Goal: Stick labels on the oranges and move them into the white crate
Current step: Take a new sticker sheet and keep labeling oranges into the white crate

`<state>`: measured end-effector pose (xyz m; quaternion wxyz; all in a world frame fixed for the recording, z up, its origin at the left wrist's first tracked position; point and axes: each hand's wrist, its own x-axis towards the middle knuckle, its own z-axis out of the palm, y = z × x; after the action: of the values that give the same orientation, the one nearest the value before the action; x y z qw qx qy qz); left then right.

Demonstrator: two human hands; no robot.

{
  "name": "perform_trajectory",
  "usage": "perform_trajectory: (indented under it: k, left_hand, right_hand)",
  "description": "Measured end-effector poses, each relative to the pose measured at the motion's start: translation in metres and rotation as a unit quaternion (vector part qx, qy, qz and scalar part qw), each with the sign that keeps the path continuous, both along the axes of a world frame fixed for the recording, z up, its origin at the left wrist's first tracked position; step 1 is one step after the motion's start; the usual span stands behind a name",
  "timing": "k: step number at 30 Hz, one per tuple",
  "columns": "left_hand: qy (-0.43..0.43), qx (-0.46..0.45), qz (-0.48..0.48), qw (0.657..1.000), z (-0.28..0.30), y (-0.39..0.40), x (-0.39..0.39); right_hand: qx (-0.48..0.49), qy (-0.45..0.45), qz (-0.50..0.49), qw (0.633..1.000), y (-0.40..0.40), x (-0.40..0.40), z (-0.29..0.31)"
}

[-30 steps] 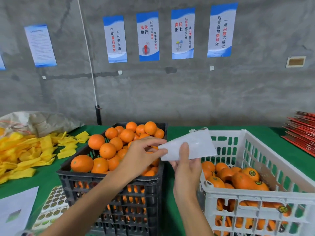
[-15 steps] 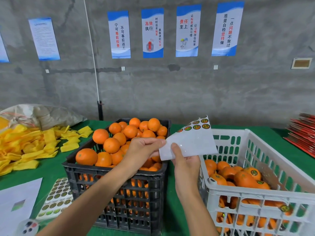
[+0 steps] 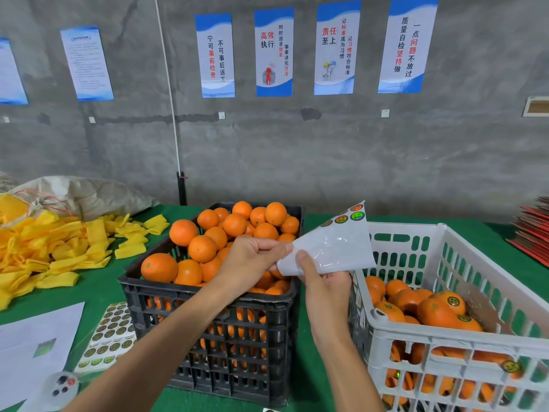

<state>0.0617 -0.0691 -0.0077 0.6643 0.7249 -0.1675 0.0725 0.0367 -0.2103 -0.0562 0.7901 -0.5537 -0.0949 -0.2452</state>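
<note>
A black crate (image 3: pixel 208 295) heaped with unlabelled oranges (image 3: pixel 202 248) stands in the middle of the green table. To its right a white crate (image 3: pixel 463 343) holds oranges with round labels (image 3: pixel 451 301). Between the crates I hold up a mostly bare white label sheet (image 3: pixel 335 245) with a few round labels left along its top edge. My right hand (image 3: pixel 323 281) grips the sheet's lower edge, thumb on its face. My left hand (image 3: pixel 249 263) pinches the sheet's left corner with fingers curled.
Another full label sheet (image 3: pixel 110 334) lies on the table left of the black crate, beside white paper (image 3: pixel 32 349). Yellow foam sleeves (image 3: pixel 59 251) and a sack (image 3: pixel 83 194) fill the left. Red items (image 3: pixel 531 233) are stacked at far right. A grey wall with posters stands behind.
The sheet has been turned, so the labels along its top edge now show. Both hands stay at its lower left corner, and the view has shifted slightly.
</note>
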Motion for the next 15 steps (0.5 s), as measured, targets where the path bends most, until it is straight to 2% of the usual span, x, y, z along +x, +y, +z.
perform_trajectory:
  k: [4, 12, 15]
  left_hand:
    - [0.001, 0.008, -0.009, 1.0, -0.002, 0.003, -0.002]
    - [0.086, -0.085, -0.007, 0.993, 0.0, 0.012, 0.003]
    - [0.067, -0.071, 0.031, 0.995, 0.004, 0.03, 0.014]
  right_hand:
    - [-0.011, 0.015, 0.004, 1.0, 0.001, 0.0, 0.0]
    - [-0.03, 0.023, 0.021, 0.999, 0.005, 0.001, -0.002]
    - [-0.017, 0.037, 0.022, 0.999, 0.009, 0.003, 0.0]
